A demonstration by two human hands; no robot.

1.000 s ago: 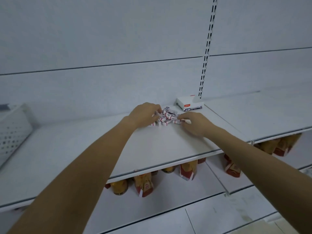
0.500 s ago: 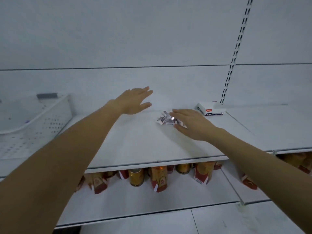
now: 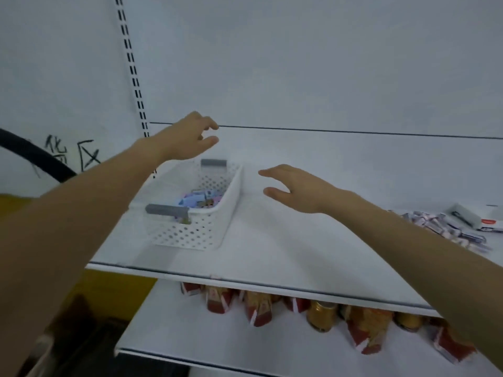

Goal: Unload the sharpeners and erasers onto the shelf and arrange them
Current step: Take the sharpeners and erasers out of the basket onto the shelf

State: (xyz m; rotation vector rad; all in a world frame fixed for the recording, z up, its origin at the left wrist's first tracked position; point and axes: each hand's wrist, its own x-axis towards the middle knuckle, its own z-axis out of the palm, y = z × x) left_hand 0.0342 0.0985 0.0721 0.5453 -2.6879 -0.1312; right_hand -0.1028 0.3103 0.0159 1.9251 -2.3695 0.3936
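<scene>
A white perforated basket [image 3: 190, 232] with grey handles stands at the left end of the white shelf [image 3: 285, 248]. Small pastel sharpeners [image 3: 200, 199] lie inside it. My left hand [image 3: 187, 138] hovers above the basket's far left side, fingers apart and empty. My right hand [image 3: 296, 187] floats just right of the basket, fingers spread, holding nothing. A loose pile of small wrapped erasers [image 3: 446, 229] lies on the shelf at the far right, behind my right forearm.
A white box with a red label [image 3: 487, 219] sits behind the eraser pile. On the lower shelf stand red-and-gold packets [image 3: 364, 333] and gold cans [image 3: 318, 317]. A slotted upright [image 3: 133, 74] runs up the back wall, with handwriting on the left panel.
Both hands have left the eraser pile and swung left to the basket. The view turned left, so the pile now lies at the far right.
</scene>
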